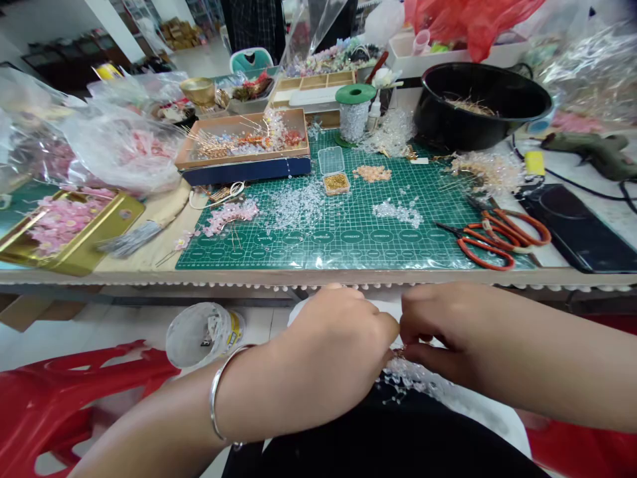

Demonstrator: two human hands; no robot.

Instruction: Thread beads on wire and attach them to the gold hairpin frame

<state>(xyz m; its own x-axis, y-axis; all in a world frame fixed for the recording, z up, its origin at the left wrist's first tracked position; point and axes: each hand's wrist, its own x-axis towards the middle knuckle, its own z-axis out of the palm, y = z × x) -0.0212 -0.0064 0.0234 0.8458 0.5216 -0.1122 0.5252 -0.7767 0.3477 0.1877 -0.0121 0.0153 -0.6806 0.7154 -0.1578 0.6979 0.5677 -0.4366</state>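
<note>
Below the table's front edge, over my lap, my left hand (333, 342) is closed with its knuckles up, a silver bangle on the wrist. Facing it closely, my right hand (442, 332) pinches with thumb and fingers at the same spot. Between and below them hangs a beaded wire spray (405, 382) of small clear and pinkish beads. Both hands grip its upper end, where a bit of reddish wire shows; the exact hold is hidden by my fingers.
A green cutting mat (318, 255) holds loose clear beads (298, 204), a small box of gold beads (336, 182) and a wire spool (354, 116). Orange-handled scissors (490, 245) and a phone (580, 226) lie right. A white bucket (204, 335) and red stool (74, 398) stand lower left.
</note>
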